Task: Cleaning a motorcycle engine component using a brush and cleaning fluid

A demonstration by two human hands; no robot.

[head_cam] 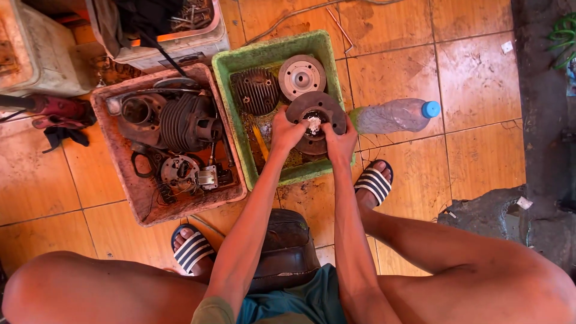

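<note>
both hands on the same part: left hand [287, 129] and right hand [340, 139] each closed around the rim of a round dark metal disc [316, 109], left hand on its near-left edge, right hand on its near-right edge, fingers curled over. disc is held tilted over the near half of the green tray [273, 53], and a white rag wad [313, 123] sits in its centre bore. under it, mostly hidden, another dark round part; can't tell what. toward the tray's far edge: a finned cylinder head [256, 90] on the left, a lighter round flanged hub [302, 76] on the right, just beside each other. a yellow-handled tool [260, 141] lies along the tray's left wall. tray floor looks wet and oily. reddish tray [146, 207] touches the green one on its left side, holding a finned engine cylinder [186, 122] and a stator plate with wires [180, 172]. clear plastic bottle with blue cap [396, 115] lies on its side on the tiled floor [474, 78], just off the green tray's right wall. striped sandals on both feet, either side of a dark low seat [287, 249].
</note>
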